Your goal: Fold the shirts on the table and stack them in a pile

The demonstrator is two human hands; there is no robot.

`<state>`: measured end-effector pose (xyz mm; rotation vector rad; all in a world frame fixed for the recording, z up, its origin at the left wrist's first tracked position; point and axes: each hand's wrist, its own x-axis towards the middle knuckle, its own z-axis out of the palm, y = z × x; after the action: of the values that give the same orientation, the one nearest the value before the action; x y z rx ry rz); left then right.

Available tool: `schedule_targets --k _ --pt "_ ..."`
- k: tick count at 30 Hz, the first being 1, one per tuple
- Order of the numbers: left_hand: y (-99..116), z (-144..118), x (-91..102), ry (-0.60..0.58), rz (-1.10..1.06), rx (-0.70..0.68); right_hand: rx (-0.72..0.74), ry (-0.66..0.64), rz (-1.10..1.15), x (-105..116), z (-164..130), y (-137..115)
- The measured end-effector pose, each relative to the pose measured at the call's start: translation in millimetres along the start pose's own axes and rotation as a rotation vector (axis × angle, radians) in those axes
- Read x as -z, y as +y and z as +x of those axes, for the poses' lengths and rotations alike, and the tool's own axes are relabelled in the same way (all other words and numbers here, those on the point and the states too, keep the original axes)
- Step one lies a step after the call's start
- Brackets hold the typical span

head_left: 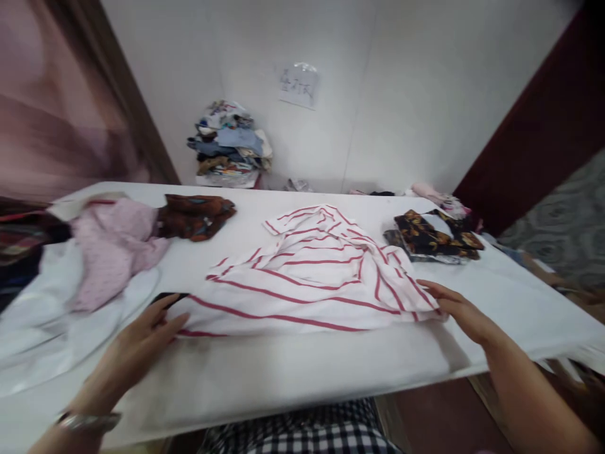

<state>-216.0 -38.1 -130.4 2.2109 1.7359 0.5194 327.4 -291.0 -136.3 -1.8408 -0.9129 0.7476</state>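
A white shirt with red stripes (307, 309) lies spread on the white-covered table, creased and partly folded over itself toward the middle. At its near left end, my left hand (146, 334) is closed on the edge, thumb and fingers around the cloth. A small black thing (172, 297) shows by those fingers; its kind cannot be made out. On the opposite side, my right hand (463, 312) grips the shirt's right edge between thumb and fingers. Some of the right fingertips are hidden by the fabric.
Pink and white clothes (113, 246) are heaped at the left, beside a brown folded garment (198, 216). Folded dark floral clothing (437, 236) lies at the right. A tall clothes pile (231, 142) stands by the wall, near a paper sign (299, 86). The table's front edge (293, 400) faces me.
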Motion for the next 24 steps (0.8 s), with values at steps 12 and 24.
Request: schedule_targets --k 12,24 --pt "42 22 -24.1 -0.170 -0.122 -0.002 -0.081 -0.151 -0.449 -7 49 6" --pt "69 103 -39.7 -0.194 0.320 -0.135 0.086 0.117 -0.857 -17 86 31"
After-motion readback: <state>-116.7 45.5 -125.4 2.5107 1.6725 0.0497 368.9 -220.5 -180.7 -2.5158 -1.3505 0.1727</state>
